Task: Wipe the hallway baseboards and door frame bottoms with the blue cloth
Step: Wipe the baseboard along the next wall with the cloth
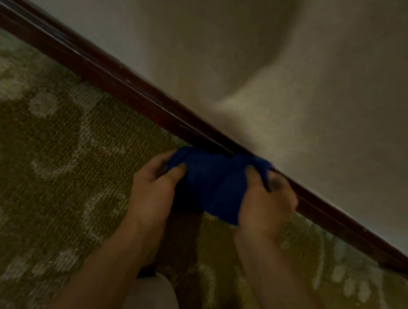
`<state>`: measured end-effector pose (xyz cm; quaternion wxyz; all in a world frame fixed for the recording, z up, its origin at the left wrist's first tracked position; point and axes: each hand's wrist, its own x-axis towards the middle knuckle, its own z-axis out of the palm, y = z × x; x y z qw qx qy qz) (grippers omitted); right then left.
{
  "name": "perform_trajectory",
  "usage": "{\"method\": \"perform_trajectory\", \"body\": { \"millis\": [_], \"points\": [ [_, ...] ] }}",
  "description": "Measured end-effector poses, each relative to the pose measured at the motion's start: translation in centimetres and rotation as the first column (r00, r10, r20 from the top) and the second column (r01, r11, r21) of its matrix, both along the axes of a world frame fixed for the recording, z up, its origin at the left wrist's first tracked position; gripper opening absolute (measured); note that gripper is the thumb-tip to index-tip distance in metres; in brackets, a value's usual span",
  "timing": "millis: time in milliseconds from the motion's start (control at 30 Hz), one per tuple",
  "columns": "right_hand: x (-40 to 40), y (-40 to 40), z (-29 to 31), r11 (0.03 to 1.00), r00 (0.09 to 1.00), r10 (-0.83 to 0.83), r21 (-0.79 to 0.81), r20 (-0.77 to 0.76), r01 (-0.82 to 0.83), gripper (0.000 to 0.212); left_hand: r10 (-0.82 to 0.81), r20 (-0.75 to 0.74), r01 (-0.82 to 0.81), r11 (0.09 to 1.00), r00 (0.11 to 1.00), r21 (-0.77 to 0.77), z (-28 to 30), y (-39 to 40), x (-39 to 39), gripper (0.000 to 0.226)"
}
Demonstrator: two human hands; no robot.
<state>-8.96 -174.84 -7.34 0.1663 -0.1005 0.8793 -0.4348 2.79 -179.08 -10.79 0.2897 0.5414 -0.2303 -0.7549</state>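
Both hands, left hand [154,189] & right hand [266,206], are clamping the bunched blue cloth [212,183] beside the dark baseboard [117,82] at 12 o'clock; wiping appears underway w/ baseboard running on toward 10 and 4 o'clock; no door frames in view.

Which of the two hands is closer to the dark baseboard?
The right hand: its fingers gripping the blue cloth overlap the baseboard, while the left hand lies over the carpet.

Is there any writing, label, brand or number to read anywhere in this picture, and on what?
None: no text shows on the blue cloth, the dark wooden baseboard, the patterned carpet or the wall. The picture is dim and blurred.
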Motion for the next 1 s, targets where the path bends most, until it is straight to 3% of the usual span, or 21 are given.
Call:
{"method": "perform_trajectory", "body": {
  "millis": [100, 200, 267, 333, 400, 500, 567, 633, 733, 800, 867, 933, 1000],
  "points": [
    [-0.6, 0.3, 0.1, 0.993, 0.993, -0.117, -0.021, 0.030, 0.118, 0.016, -0.029, -0.015, 0.029, 1.000, 0.999, 0.003, 0.4, -0.1, 0.1, 0.028],
    [2.4, -2.5, -0.4, 0.993, 0.986, 0.117, 0.041, -0.116, -0.113, 0.004, 0.052, -0.019, -0.051, 0.997, 0.998, 0.054, 0.4, -0.2, 0.5, 0.027],
    [4.0, -3.8, -0.9, 0.955, 0.931, 0.295, 0.091, -0.215, -0.282, 0.009, 0.083, 0.015, -0.084, 0.996, 0.996, 0.034, 0.3, -0.1, 0.9, 0.024],
    [3.8, -3.8, -0.7, 0.940, 0.912, 0.340, 0.112, -0.230, -0.322, 0.013, 0.080, 0.039, -0.080, 0.997, 0.996, -0.003, 0.4, 0.0, 1.0, 0.024],
    [2.3, -2.3, -0.4, 0.960, 0.939, 0.274, 0.118, -0.207, -0.254, 0.012, 0.076, 0.020, -0.076, 0.997, 0.997, -0.025, 0.7, 0.0, 0.8, 0.026],
    [0.0, 0.6, 0.5, 0.998, 0.998, -0.055, -0.009, 0.026, 0.055, 0.015, 0.041, -0.021, -0.042, 0.998, 0.999, -0.050, 1.2, -0.3, 0.1, 0.026],
    [-0.2, 1.2, 0.8, 0.977, 0.950, -0.164, -0.090, 0.265, 0.194, 0.017, 0.061, -0.032, -0.062, 0.998, 0.998, -0.024, 1.4, -0.9, -0.3, 0.022],
    [0.5, 0.0, 0.7, 0.955, 0.866, -0.179, -0.129, 0.466, 0.267, 0.009, 0.127, 0.006, -0.127, 0.992, 0.992, 0.003, 1.6, -2.1, -0.2, 0.019],
    [3.2, -3.2, 0.4, 0.951, 0.720, -0.072, -0.171, 0.690, 0.259, 0.052, 0.296, 0.078, -0.294, 0.955, 0.952, -0.038, 1.8, -5.5, 1.9, 0.023],
    [5.3, -5.1, 0.4, 0.953, 0.634, 0.028, -0.211, 0.773, 0.216, 0.061, 0.353, 0.109, -0.342, 0.933, 0.929, -0.108, 1.5, -7.9, 4.0, 0.026],
    [6.5, -5.8, 0.1, 0.959, 0.607, 0.060, -0.214, 0.792, 0.185, 0.068, 0.348, 0.122, -0.330, 0.933, 0.930, -0.146, 1.0, -9.3, 5.0, 0.027],
    [7.0, -5.6, -0.4, 0.970, 0.644, 0.064, -0.199, 0.762, 0.139, 0.070, 0.308, 0.171, -0.280, 0.945, 0.936, -0.166, 1.1, -9.3, 4.7, 0.020],
    [7.4, -5.3, -0.8, 0.969, 0.704, 0.077, -0.220, 0.706, 0.115, 0.059, 0.246, 0.206, -0.206, 0.958, 0.947, -0.197, 1.5, -8.5, 3.9, 0.011]
  ]
}}
